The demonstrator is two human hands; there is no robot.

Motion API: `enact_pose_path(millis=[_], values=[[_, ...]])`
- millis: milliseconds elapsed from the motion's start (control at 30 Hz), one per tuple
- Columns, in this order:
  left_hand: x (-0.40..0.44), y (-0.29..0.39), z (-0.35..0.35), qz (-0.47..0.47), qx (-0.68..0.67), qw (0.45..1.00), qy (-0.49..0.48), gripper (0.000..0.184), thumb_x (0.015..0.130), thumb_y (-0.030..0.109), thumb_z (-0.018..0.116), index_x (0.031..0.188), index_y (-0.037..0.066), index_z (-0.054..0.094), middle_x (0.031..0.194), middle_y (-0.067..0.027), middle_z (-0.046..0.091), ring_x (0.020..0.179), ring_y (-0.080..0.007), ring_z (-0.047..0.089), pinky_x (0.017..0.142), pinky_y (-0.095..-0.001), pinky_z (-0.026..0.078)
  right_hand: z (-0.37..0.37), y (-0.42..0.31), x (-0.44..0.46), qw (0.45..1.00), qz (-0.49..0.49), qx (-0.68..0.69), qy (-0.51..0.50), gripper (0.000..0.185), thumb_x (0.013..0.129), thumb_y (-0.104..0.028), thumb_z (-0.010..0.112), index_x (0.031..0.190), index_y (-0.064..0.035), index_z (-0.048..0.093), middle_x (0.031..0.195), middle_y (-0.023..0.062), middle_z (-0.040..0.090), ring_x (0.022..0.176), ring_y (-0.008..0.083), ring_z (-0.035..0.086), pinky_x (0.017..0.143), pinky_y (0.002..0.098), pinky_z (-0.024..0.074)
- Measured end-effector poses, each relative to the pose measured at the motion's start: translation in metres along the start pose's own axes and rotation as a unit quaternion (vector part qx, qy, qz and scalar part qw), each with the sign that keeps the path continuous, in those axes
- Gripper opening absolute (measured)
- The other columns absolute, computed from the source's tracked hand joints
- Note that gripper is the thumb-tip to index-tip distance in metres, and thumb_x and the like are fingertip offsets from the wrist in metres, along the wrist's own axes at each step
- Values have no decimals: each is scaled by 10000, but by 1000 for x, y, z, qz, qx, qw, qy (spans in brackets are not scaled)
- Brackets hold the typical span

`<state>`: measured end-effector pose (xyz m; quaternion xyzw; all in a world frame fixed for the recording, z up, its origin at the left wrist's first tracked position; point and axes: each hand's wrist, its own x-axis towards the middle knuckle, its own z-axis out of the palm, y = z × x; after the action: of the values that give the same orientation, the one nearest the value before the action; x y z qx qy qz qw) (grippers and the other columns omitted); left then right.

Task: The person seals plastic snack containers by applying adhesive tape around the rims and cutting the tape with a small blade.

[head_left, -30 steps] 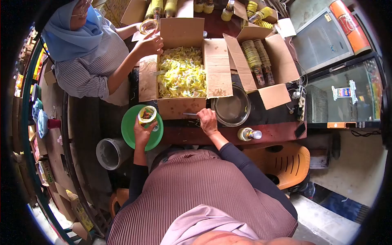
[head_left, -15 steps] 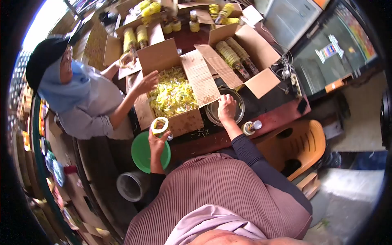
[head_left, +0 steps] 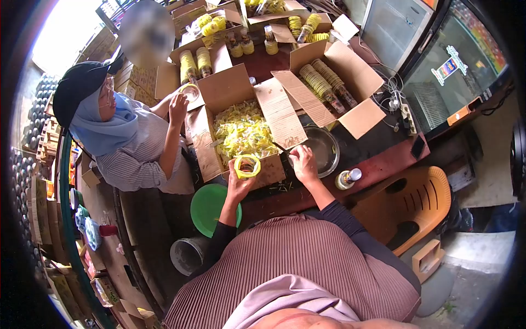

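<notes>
My left hand (head_left: 239,185) is closed round a yellow-rimmed, ring-shaped thing (head_left: 255,171), its brown inside facing up. It is held over the near edge of a cardboard box (head_left: 223,89) filled with yellow and clear scraps (head_left: 241,131). To the right, my right hand (head_left: 304,165) pinches a thin dark stick-like thing (head_left: 280,147), partly hidden by the fingers, which points towards the box. Just beyond this hand lies a round clear dish (head_left: 332,159). Nearer the table edge stands a small bottle (head_left: 348,178) with a pale cap.
Across the left corner a person (head_left: 142,142) handles a round clear-looking thing (head_left: 190,94). More open boxes (head_left: 361,126) hold stacks of yellow-ringed items (head_left: 323,77). Below the table edge are a green basin (head_left: 211,211), a grey bucket (head_left: 183,256) and an orange chair (head_left: 422,203).
My left hand has moved up and right with the yellow-rimmed thing, over the box edge. My right hand has come away from the dish with the dark thing. The view has shifted.
</notes>
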<state>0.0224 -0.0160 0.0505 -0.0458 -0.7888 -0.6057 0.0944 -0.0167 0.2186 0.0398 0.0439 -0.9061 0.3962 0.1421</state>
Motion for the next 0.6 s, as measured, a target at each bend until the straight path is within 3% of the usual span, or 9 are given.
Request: enact_pose_path(millis=[67,233,300,367,533,600], values=[[2,7,3,-19,-20,999,-25,562,744,75,737,1186,29,394,1019,-117,606,917,-210,630,822,-326,499,-8,-9,-4,997,10,70,-4,110,795,-26,642,901,-22,612,885,126,605,876,309,590,775,401,476],[5,23,6,-16,19,999,-38,587,741,104,763,1200,34,402,1018,-117,600,931,-233,620,810,-339,495,-24,-31,-17,993,-24,116,-4,153,774,50,633,904,-29,648,871,111,587,849,272,593,721,364,496],[12,22,8,1,27,999,-31,599,731,115,775,1201,35,411,1017,-121,597,939,-257,615,810,-351,494,-37,-45,-18,991,-24,128,-31,142,785,34,600,907,-30,632,886,111,586,884,294,568,809,393,471],[16,21,8,93,189,978,-9,595,710,125,785,1187,35,441,1032,-145,577,958,-321,588,819,-383,487,-44,-54,-20,991,-37,125,-42,152,779,34,594,912,-31,630,885,116,578,890,293,562,806,395,469],[22,32,9,63,257,964,7,608,654,187,818,1137,28,485,1069,-171,559,984,-358,561,835,-429,469,-51,-72,-22,992,-88,79,-46,129,786,-11,607,908,-52,616,884,103,574,883,299,553,801,401,466],[23,34,8,107,290,951,26,662,629,213,829,1156,38,470,1094,-174,553,1010,-365,554,854,-443,455,-49,-74,-22,992,-108,50,-42,127,780,-28,620,902,-64,613,878,91,569,871,293,550,793,404,463]])
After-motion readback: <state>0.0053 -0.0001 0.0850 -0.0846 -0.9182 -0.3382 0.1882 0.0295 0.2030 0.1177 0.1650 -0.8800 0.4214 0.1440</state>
